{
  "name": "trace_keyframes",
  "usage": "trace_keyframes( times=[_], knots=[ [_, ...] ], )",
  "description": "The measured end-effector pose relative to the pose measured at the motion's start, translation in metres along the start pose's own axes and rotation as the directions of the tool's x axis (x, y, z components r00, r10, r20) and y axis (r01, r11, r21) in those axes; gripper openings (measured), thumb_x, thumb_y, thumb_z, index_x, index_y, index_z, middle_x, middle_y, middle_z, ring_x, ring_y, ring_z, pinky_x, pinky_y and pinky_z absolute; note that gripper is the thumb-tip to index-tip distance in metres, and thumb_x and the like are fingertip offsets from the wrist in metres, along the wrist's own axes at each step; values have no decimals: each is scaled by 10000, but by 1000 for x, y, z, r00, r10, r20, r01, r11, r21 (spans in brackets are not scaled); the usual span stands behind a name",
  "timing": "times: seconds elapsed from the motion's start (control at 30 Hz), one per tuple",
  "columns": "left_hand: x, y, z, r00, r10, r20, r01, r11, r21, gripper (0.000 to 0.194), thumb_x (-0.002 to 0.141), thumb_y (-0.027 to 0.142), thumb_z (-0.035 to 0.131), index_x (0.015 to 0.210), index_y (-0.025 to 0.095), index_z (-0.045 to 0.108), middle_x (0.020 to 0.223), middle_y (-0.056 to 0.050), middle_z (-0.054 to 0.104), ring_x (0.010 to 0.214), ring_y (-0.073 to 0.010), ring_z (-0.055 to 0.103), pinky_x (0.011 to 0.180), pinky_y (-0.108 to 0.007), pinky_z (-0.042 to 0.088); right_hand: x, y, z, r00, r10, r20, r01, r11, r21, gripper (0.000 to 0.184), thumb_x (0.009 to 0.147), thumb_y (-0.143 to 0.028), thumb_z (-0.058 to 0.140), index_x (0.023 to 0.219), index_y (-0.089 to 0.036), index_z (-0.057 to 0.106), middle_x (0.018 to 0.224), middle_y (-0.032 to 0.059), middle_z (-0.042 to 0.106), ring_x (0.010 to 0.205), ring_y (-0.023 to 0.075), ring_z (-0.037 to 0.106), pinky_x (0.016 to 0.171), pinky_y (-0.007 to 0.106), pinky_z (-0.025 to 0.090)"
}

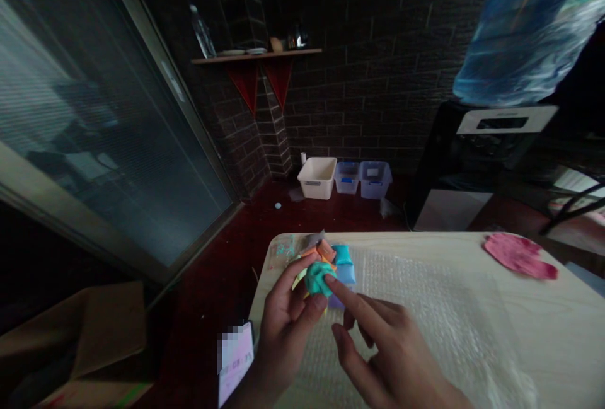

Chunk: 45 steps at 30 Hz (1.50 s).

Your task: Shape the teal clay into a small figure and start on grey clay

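Note:
A lump of teal modelling clay with a grooved, uneven surface is held up over the table. My left hand is closed around it, gripping its side and lower edge between thumb and fingers. The index fingertip of my right hand presses on the clay's right side. The other fingers of that hand are apart, and it holds nothing. Behind the clay lie several small coloured packets, among them a teal packet, a light blue packet and an orange packet; my hands partly hide them.
Bubble wrap covers much of the pale wooden table. A pink crumpled piece lies at the right. A lit phone is at the left edge. Beyond are bins, a water dispenser and a cardboard box.

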State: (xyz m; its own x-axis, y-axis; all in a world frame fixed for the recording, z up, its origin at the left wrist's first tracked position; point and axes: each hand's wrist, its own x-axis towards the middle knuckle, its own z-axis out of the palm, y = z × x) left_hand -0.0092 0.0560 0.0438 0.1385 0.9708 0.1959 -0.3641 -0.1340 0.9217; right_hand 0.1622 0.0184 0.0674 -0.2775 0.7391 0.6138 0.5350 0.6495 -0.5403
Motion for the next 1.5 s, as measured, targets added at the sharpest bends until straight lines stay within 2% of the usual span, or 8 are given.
trace_keyframes(
  times=[0.17,0.43,0.63,0.73,0.87,1.07,1.23,1.5],
  knots=[
    [3,5,3,996,88,-16,-87,992,86,458,878,254,811,1318,298,691,1402,-88,694,1288,-294,673,1046,-360,581,-1,-1,3,1000,24,-13,-24,1000,10,509,961,-169,545,1467,-210,507,714,-9,676,516,151,599,519,289,477],
    [1,0,4,965,262,22,-259,932,252,423,882,190,798,1275,326,722,1371,-59,641,1304,-250,647,1026,-289,586,-2,-2,2,970,234,68,-244,946,215,360,985,-209,572,1344,-210,553,690,-53,665,513,120,603,515,250,456],
    [1,-3,-1,970,238,52,-242,919,310,429,921,239,762,1336,315,690,1422,-83,629,1338,-269,621,1088,-342,554,-3,-4,0,964,266,-7,-252,922,295,274,1020,-249,563,1291,-217,583,677,-54,615,546,120,591,500,230,454],
    [1,-1,-2,978,199,67,-210,933,293,400,964,275,708,1363,295,673,1433,-98,640,1341,-278,620,1104,-374,543,-5,-3,-2,978,207,-29,-193,947,255,355,1005,-232,578,1359,-233,555,717,-46,621,559,120,591,531,236,484],
    [0,5,0,975,193,105,-217,924,315,366,1001,310,652,1366,297,668,1417,-83,657,1321,-266,630,1095,-369,542,-3,1,-4,999,26,29,-28,998,65,508,968,-193,562,1470,-235,494,857,22,709,638,169,662,573,298,531],
    [-1,8,-4,966,222,131,-256,871,419,318,1060,343,538,1350,308,666,1390,-53,659,1330,-246,596,1138,-364,468,1,6,-5,986,-143,81,155,973,-173,526,975,-198,546,1496,-168,484,876,84,731,655,237,683,567,384,578],
    [-2,6,-7,967,215,136,-253,857,449,274,1066,344,524,1273,295,697,1338,-48,688,1246,-239,630,1057,-335,495,0,4,-6,979,-133,156,160,971,-175,465,961,-206,562,1424,-169,539,922,97,736,688,255,696,592,407,593],
    [-4,6,-8,974,145,176,-212,858,468,333,1074,376,495,1318,277,699,1314,-64,715,1234,-263,639,1066,-362,488,5,2,-11,972,-64,226,80,995,-64,438,941,-226,580,1378,-203,572,1070,108,752,793,260,730,666,406,591]
  ],
)
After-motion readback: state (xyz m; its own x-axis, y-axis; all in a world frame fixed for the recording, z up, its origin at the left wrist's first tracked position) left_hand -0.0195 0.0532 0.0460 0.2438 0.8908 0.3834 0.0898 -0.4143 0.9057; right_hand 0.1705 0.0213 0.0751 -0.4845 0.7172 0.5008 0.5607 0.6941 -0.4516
